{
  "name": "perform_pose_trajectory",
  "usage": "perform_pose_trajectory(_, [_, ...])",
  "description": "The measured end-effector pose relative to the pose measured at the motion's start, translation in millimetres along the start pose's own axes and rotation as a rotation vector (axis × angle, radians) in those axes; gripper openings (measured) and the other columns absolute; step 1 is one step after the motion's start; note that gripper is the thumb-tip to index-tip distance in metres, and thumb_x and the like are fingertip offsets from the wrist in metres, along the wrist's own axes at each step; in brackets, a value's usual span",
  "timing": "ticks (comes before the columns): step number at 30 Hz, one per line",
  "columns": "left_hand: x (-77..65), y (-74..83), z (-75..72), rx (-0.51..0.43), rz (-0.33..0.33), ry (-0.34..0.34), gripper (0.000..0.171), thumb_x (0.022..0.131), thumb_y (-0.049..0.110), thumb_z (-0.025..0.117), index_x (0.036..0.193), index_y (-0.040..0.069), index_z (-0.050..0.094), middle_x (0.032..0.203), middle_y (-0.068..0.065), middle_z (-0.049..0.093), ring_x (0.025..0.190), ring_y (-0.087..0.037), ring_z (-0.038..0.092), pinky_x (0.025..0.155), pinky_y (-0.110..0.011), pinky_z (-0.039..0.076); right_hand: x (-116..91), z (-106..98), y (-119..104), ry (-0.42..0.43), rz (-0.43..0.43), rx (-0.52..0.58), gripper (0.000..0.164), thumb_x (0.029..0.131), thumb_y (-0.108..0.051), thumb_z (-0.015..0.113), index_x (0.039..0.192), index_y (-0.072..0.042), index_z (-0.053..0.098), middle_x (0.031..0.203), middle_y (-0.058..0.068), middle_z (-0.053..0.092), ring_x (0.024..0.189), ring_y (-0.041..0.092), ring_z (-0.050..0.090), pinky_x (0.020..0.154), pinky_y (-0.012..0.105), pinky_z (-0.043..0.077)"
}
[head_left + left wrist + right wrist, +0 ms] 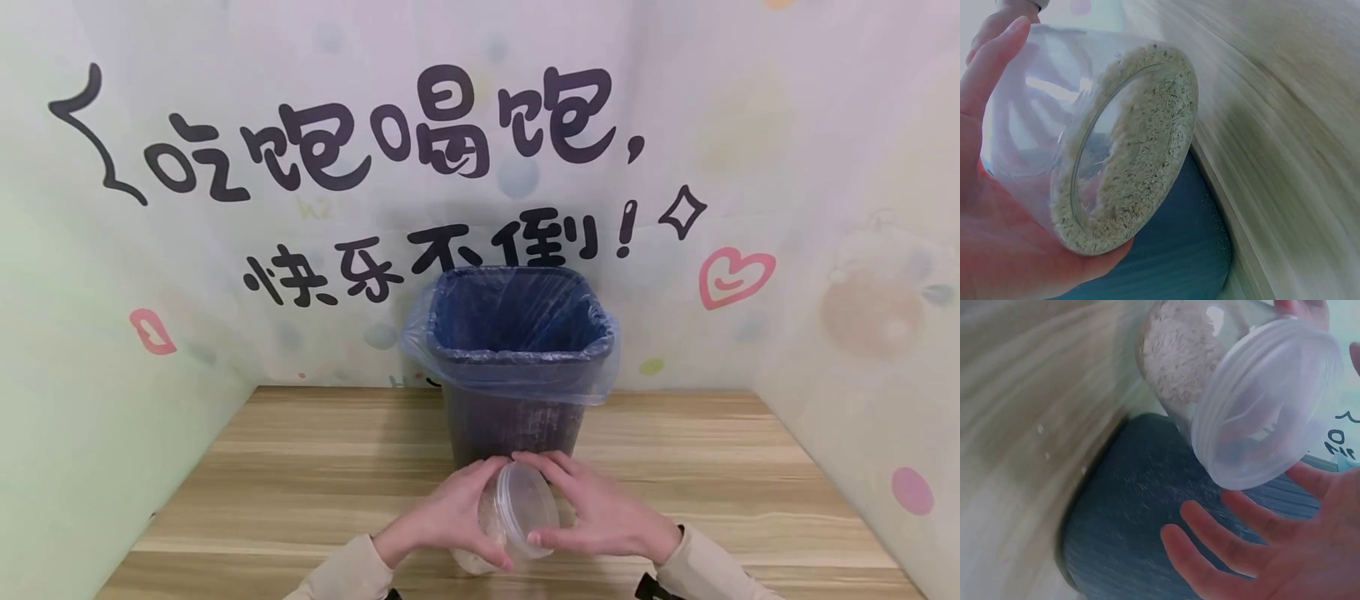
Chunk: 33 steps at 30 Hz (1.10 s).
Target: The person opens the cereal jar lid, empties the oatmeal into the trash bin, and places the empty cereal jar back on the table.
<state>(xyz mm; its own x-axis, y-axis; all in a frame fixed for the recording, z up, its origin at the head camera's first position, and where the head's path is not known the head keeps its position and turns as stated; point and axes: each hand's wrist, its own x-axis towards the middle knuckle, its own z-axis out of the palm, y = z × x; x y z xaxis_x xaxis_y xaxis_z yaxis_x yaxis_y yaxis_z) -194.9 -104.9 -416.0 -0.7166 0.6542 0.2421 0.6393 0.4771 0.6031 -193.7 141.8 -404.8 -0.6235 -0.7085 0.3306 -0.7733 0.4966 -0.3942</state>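
Observation:
A clear jar (489,512) of pale flaky grain is held tilted above the wooden table, its white translucent lid (1272,406) turned to the right. My left hand (457,512) grips the jar's body, thumb on the near side and fingers on the far side. In the left wrist view, the grain (1147,144) lies against the jar's base. My right hand (600,504) is around the lid with its fingers spread, fingertips right at the rim. The right wrist view shows these fingers (1229,544) fanned out below the lid.
Just behind the hands, a dark blue bin (517,425) stands on the table (315,467). A thin blue bag (600,379) lines it and folds over its rim. A printed cloth (360,50) with black lettering encloses the back and sides. Small pale flecks lie near the bin.

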Motion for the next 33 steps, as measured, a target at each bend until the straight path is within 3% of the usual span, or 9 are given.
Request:
perform_pose_trajectory(3, [-0.7,0.5,3.3,0.066,-0.003,0.044,0.099,0.053,0.042,0.093,0.135,0.011,0.046,0.119,-0.004,0.056,0.106,-0.016,0.053,0.090,-0.032,0.046,-2,3,0,-0.047,0.061,0.067,0.080,0.086,-0.055,0.065,0.151,-0.023,0.031,0.131,-0.002,0.047,0.109,0.019,0.055,0.083,0.039,0.050])
perform_pose_trajectory(8, [-1.0,2.4,7.1,0.148,-0.004,0.078,0.099,0.052,0.044,0.093,0.133,0.010,0.047,0.113,-0.004,0.057,0.098,-0.018,0.055,0.083,-0.032,0.048,-3,9,-1,-0.056,0.079,0.165,0.083,0.086,-0.049,0.068,0.153,-0.022,0.027,0.128,0.004,0.048,0.094,0.016,0.056,0.070,0.030,0.051])
perform_pose_trajectory(12, [-1.1,5.8,7.5,0.173,-0.036,0.073,0.101,0.052,0.047,0.092,0.134,0.009,0.047,0.113,-0.004,0.057,0.098,-0.020,0.055,0.082,-0.032,0.049,-2,14,-3,-0.040,0.081,0.226,0.083,0.085,-0.043,0.072,0.152,-0.023,0.027,0.133,0.008,0.043,0.099,0.020,0.054,0.066,0.029,0.051])
perform_pose_trajectory(14, [-1.0,7.6,7.1,0.178,-0.057,0.067,0.101,0.052,0.049,0.092,0.133,0.009,0.047,0.114,-0.004,0.057,0.098,-0.020,0.055,0.081,-0.033,0.049,0,17,-5,-0.012,0.068,0.221,0.083,0.084,-0.041,0.073,0.152,-0.024,0.028,0.135,0.007,0.041,0.102,0.022,0.053,0.066,0.028,0.051])
perform_pose_trajectory(22, [-0.8,10.8,6.0,0.170,-0.067,0.062,0.093,0.054,0.051,0.089,0.126,0.008,0.050,0.110,-0.002,0.057,0.094,-0.016,0.056,0.079,-0.029,0.049,1,24,-9,0.123,-0.040,0.067,0.079,0.081,-0.049,0.073,0.147,-0.024,0.037,0.135,-0.004,0.041,0.116,0.018,0.050,0.088,0.036,0.049])
perform_pose_trajectory(27, [-1.3,10.9,5.0,0.110,-0.044,0.045,0.091,0.057,0.048,0.089,0.129,0.010,0.049,0.114,-0.002,0.057,0.099,-0.015,0.055,0.083,-0.030,0.048,0,21,-9,0.121,-0.072,0.064,0.078,0.082,-0.047,0.074,0.147,-0.024,0.038,0.138,-0.004,0.039,0.120,0.016,0.047,0.090,0.038,0.048])
perform_pose_trajectory(33, [-1.8,9.5,4.4,0.101,-0.023,0.041,0.093,0.056,0.045,0.090,0.132,0.011,0.048,0.118,-0.001,0.057,0.103,-0.013,0.055,0.086,-0.030,0.047,-1,17,-8,0.097,-0.110,0.056,0.080,0.082,-0.044,0.075,0.149,-0.023,0.037,0.139,-0.001,0.038,0.119,0.018,0.048,0.088,0.039,0.049])
